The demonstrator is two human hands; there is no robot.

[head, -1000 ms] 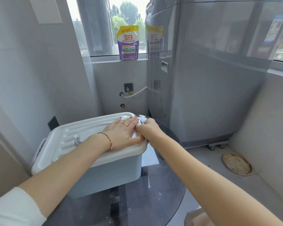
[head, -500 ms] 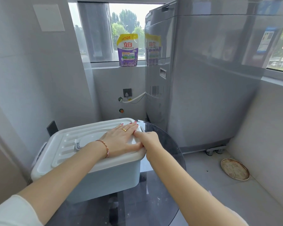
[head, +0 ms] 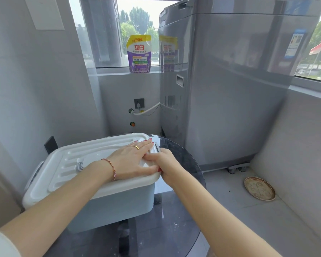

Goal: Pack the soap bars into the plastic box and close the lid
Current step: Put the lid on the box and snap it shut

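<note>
A round dark glass desk (head: 174,229) carries only the lidded box (head: 115,204), which sits toward its left and far edges, its left end reaching past the desk's left edge.

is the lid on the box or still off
On. The white lid covers the plastic box, left hand flat on it. Whether its right-end latch is clipped, under the right hand, cannot be told.

I can read the detergent pouch (head: 139,54) on the window sill (head: 119,69) — big red "立白" on a white band, and "150克" in the yellow top corner. The smaller lines beneath are too fine for me. The sticker (head: 291,45) on the washing machine (head: 230,86) — unreadable.
</note>
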